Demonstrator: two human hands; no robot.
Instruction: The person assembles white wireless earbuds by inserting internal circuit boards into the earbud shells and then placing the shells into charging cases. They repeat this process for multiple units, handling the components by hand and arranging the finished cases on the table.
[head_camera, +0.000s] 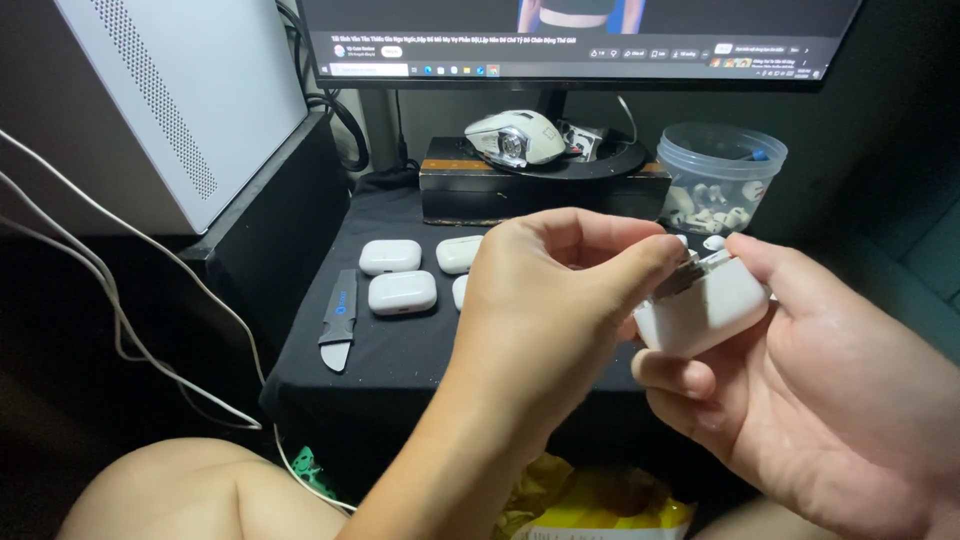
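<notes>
fingers of my right hand (800, 370) curl under and around a white earbud case (700, 310), thumb pressed along its far edge, so that hand is closed in a firm grasp on it. my left hand (560, 290) comes across in front, its fingertips (665, 255) pinched together at the top rim of the same case, where a small dark and metal part shows; i cannot tell whether they grip that part or only press on it. the case sits between both hands, touching each.

beyond my left hand, on the black cloth (400, 350), lie more white cases (398, 275), closed and side by side, and further left of them a grey flat pry tool (338, 330). just past my right thumb stands a clear plastic tub (722, 175) of small white parts. behind both hands a white mouse (515, 135) rests on a dark box (540, 190) under the monitor (580, 40).
</notes>
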